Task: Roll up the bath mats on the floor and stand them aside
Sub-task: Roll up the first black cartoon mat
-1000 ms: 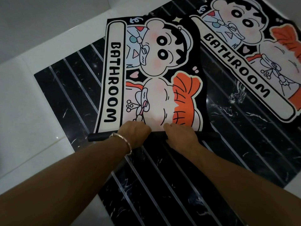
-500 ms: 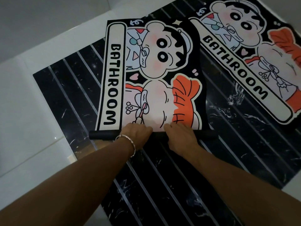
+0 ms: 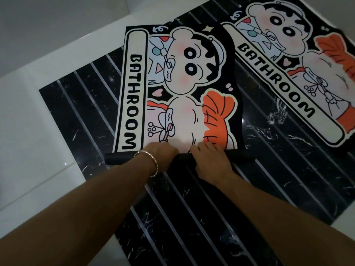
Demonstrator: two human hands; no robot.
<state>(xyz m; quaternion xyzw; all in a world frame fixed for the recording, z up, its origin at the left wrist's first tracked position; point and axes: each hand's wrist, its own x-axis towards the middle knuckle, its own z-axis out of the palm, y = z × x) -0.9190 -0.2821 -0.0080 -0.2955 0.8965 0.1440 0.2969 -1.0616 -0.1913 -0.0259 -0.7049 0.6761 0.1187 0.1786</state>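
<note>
L hand [image 3: 161, 156], R hand [image 3: 211, 162]: fingers grasping rolled edge [image 3: 119, 159] of BATHROOM mat [image 3: 172, 83]; 2nd mat [image 3: 288, 64] flat.

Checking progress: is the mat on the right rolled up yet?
No, the mat on the right lies flat and unrolled, print facing up.

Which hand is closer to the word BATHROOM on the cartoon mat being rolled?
Left. The left hand grips the mat's black rolled edge just beside the word BATHROOM; the right hand grips it farther right, under the orange patch.
</note>
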